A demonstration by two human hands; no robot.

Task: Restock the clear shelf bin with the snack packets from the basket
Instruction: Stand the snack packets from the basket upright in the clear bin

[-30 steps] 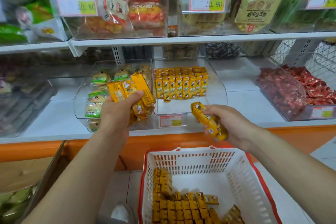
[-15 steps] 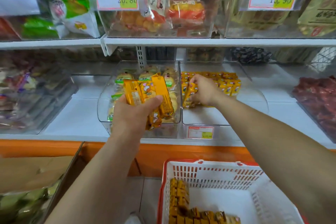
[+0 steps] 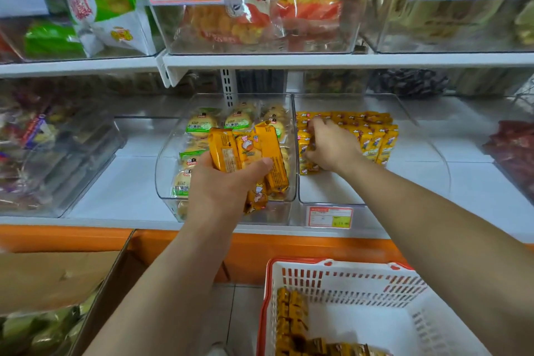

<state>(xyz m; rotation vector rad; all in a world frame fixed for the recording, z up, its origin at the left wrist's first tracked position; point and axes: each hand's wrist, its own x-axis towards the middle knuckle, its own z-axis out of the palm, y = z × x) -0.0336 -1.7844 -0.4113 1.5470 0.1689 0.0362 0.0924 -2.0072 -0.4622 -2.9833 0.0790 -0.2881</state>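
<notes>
Right hand entered clear bin, glossy packets

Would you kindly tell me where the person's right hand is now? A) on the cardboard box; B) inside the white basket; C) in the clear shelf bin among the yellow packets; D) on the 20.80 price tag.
C: the right hand reaches into the clear shelf bin, its fingers curled on the yellow snack packets there, while the left hand grips a bundle of packets.
</notes>
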